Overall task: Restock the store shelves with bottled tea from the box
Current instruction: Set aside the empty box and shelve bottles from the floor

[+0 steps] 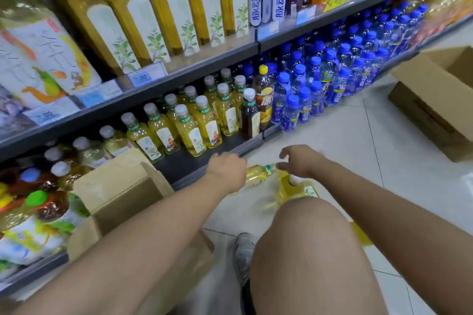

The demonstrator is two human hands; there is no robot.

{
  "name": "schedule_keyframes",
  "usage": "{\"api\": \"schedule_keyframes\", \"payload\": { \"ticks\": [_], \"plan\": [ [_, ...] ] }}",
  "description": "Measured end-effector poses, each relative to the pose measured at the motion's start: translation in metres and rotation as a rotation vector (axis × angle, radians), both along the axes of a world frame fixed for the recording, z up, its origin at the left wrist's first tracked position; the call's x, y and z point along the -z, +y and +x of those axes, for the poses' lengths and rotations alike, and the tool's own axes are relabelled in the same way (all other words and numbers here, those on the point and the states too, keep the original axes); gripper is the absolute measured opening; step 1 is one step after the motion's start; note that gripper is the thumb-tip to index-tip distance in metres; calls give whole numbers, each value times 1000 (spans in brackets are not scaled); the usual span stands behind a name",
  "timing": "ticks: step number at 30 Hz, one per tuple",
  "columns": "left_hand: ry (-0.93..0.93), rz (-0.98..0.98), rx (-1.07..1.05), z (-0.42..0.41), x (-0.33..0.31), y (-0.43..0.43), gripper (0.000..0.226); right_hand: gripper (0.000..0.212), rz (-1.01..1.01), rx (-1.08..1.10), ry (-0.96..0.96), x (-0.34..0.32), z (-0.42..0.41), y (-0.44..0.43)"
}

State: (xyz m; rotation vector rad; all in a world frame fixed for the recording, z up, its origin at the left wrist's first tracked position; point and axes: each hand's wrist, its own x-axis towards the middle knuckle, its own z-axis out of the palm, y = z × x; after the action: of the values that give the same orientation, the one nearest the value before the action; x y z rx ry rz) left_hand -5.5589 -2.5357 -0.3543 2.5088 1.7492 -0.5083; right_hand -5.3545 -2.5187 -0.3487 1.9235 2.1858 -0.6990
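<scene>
Shop: price-tagged drink shelves (pixel 179 77)

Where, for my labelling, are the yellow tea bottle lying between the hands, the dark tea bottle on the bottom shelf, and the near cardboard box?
yellow tea bottle (pixel 257 176): head view, its clear yellow body.
dark tea bottle (pixel 247 119): head view, its brown body.
cardboard box (pixel 111 181): head view, its raised flap.

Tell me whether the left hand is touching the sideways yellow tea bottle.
Touching. Head view: the left hand grips the tea bottle by its base.
</scene>
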Motion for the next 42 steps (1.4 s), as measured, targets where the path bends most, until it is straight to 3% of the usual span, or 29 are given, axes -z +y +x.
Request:
{"api": "schedule_keyframes", "payload": {
  "ticks": [5, 8, 10, 13, 16, 19, 21, 24, 27, 29, 33, 42],
  "plan": [
    [-68, 210, -137, -90, -62, -48, 26, 36, 79, -90, 90, -96, -73, 8],
    [-90, 239, -274, -149, -75, -85, 28, 38, 88, -211, 166, -120, -144, -18],
    [-89, 206, -406, -184, -67, -105, 33, 41, 105, -334, 207, -115, -196, -43],
    [-119, 97, -590, -219, -42, -134, 43, 30, 146, -555, 260, -83, -263, -84],
    [-120, 0, -704, -231, -12, -156, 50, 31, 101, -665, 155, -32, -296, -110],
    [-180, -100, -899, -244, 34, -164, 64, 40, 154, -515, -102, 14, -292, -103],
    [-232, -51, -952, -250, 62, -167, 73, 54, 99, -394, -204, 35, -282, -95],
    [-444, -33, -1075, -251, 76, -170, 84, 73, -23, -198, -98, 60, -275, -83],
    [-564, -4, -1159, -257, 84, -171, 95, 53, -82, -19, -10, 80, -276, -75],
    [-618, -6, -1229, -264, 89, -169, 78, 33, -106, 21, 13, 87, -277, -71],
    [-623, -30, -1221, -268, 56, -162, 41, 28, -84, 41, 70, 73, -277, -63],
    [-618, 75, -1078, -227, -63, -136, 29, 28, 72, 61, 105, -63, -221, -51]
  ]
}}
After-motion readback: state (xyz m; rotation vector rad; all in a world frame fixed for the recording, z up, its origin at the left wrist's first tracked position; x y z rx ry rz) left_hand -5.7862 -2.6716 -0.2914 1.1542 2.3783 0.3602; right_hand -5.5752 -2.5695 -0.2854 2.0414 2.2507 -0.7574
